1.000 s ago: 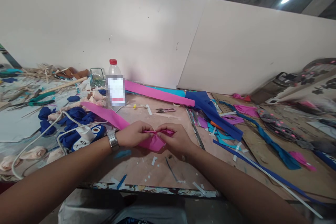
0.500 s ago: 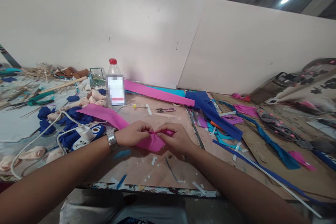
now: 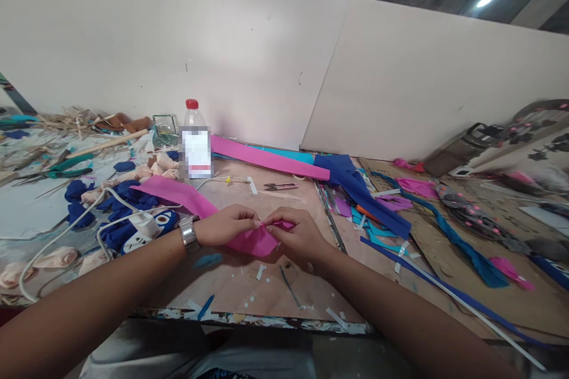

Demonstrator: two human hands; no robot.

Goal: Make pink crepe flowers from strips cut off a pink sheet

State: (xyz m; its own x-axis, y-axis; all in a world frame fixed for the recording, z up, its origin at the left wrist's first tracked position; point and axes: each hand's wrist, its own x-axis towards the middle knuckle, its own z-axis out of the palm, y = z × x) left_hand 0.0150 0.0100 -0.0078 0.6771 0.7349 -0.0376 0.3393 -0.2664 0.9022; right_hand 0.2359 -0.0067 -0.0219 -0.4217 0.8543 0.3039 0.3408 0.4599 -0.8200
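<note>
A long pink strip, paper or cloth, runs from the left of the board to between my hands, its near end gathered at the top edge. My left hand, with a metal watch on the wrist, pinches that edge between thumb and fingers. Close beside it, my right hand pinches the same strip, fingertips almost touching those of the left. Thread snips lie beyond my hands. A second pink strip rests farther back, over turquoise material.
A power strip with a white cable sits at left among dark blue and peach rosettes. Behind it stand a red-capped bottle and a lit phone. Green-handled pliers lie far left; blue strips and cardboard are at right.
My fingertips have shifted slightly at the pinched edge, and the strip's hanging part looks a little flatter. Everything else stays in place.
</note>
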